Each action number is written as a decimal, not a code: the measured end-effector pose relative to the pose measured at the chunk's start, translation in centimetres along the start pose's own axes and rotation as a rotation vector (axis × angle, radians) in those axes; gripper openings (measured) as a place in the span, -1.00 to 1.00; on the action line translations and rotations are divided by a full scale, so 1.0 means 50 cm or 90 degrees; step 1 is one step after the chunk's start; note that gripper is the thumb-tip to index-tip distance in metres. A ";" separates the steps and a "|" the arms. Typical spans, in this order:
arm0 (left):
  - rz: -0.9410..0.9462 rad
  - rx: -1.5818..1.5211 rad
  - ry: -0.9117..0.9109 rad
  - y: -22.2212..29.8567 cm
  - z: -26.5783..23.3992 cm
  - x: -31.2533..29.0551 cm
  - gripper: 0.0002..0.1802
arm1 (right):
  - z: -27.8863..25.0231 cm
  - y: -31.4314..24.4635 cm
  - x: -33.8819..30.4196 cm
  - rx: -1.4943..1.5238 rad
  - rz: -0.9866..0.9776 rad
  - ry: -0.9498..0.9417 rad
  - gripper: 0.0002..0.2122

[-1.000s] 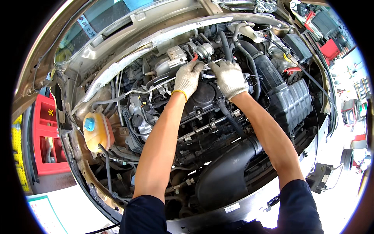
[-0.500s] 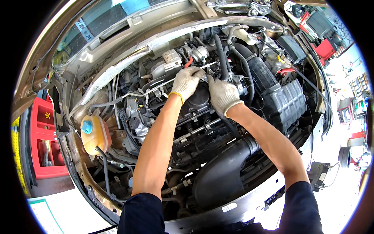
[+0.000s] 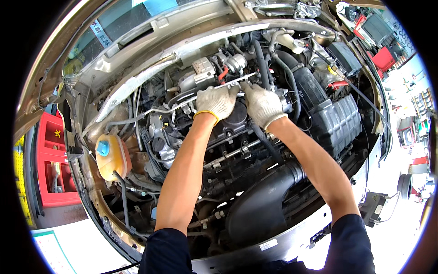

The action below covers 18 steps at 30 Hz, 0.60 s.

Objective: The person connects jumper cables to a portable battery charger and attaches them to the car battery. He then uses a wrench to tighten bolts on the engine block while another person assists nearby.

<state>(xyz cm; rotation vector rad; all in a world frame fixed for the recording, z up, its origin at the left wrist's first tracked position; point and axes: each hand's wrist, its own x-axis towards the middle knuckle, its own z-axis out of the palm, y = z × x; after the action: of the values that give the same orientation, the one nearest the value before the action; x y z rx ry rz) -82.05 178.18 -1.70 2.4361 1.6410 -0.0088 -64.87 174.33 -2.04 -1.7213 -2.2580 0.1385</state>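
Note:
Both hands wear off-white knit work gloves and work at the middle of a car engine (image 3: 219, 173). My left hand (image 3: 216, 101), with a yellow cuff, is closed beside a thin metal pipe (image 3: 182, 105) that runs across the engine top. Close to its right, my right hand (image 3: 263, 105) has its fingers bent down beside a thick black hose (image 3: 261, 64). The fingertips of both meet small parts just above a round black cover (image 3: 236, 114). What they pinch is too small and partly hidden to name.
A yellowed coolant tank (image 3: 112, 160) with a blue cap stands at the left. A ribbed black airbox (image 3: 337, 123) sits at the right, and a wide black air duct (image 3: 260, 201) curves in front. A red cabinet (image 3: 57, 160) is beyond the car's left side.
My left hand has turned and shifted slightly down, its fingers now more curled over. My right hand has moved only slightly. The pipe below the fingertips shows more clearly.

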 end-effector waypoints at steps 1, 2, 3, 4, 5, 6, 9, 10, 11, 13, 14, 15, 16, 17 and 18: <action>0.011 0.009 -0.025 -0.025 0.007 0.011 -0.49 | 0.007 -0.005 0.010 -0.004 -0.001 0.013 -0.64; 0.032 0.012 -0.060 -0.034 0.009 0.015 -0.51 | 0.013 -0.004 0.008 -0.011 0.011 0.018 -0.64; 0.100 0.034 -0.050 -0.044 0.013 0.015 -0.61 | 0.015 0.003 0.009 -0.026 0.008 0.024 -0.63; 0.137 0.041 -0.037 -0.088 0.027 0.017 -0.68 | 0.013 -0.014 0.018 -0.018 -0.024 0.038 -0.62; 0.116 -0.030 -0.037 -0.136 0.052 0.018 -0.68 | 0.015 -0.037 0.024 -0.007 -0.056 0.051 -0.61; 0.081 -0.089 -0.041 -0.143 0.058 0.016 -0.68 | 0.019 -0.038 0.022 -0.005 -0.078 0.057 -0.59; -0.036 -0.237 -0.057 -0.061 0.031 0.011 -0.64 | 0.003 0.014 0.020 -0.037 -0.074 0.022 -0.54; -0.053 -0.213 -0.051 -0.058 0.025 0.009 -0.62 | -0.007 0.013 0.025 -0.050 -0.080 0.010 -0.53; -0.069 -0.188 -0.045 -0.054 0.019 0.006 -0.60 | -0.017 0.011 0.033 -0.078 -0.121 0.051 -0.67; -0.090 -0.095 -0.065 -0.039 0.010 0.014 -0.57 | -0.025 0.014 0.054 -0.082 -0.125 0.028 -0.69; -0.083 -0.063 -0.079 -0.034 0.007 0.021 -0.57 | -0.021 0.019 0.056 -0.061 -0.120 0.034 -0.68; -0.075 -0.031 -0.092 -0.028 0.003 0.028 -0.58 | -0.014 0.022 0.052 -0.028 -0.095 0.038 -0.68; -0.068 0.001 -0.104 -0.026 0.002 0.036 -0.58 | -0.010 0.017 0.047 0.005 -0.072 0.044 -0.68; -0.046 0.001 -0.111 -0.029 0.001 0.040 -0.58 | -0.009 0.017 0.042 0.037 -0.048 0.050 -0.67; -0.055 0.011 -0.145 -0.025 -0.001 0.051 -0.56 | -0.011 0.023 0.037 0.059 -0.035 0.070 -0.68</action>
<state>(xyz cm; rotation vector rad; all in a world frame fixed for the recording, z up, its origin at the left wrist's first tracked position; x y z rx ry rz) -82.24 181.00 -2.17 2.2757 1.6465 -0.3033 -64.10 176.35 -1.48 -1.5784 -2.1827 0.1314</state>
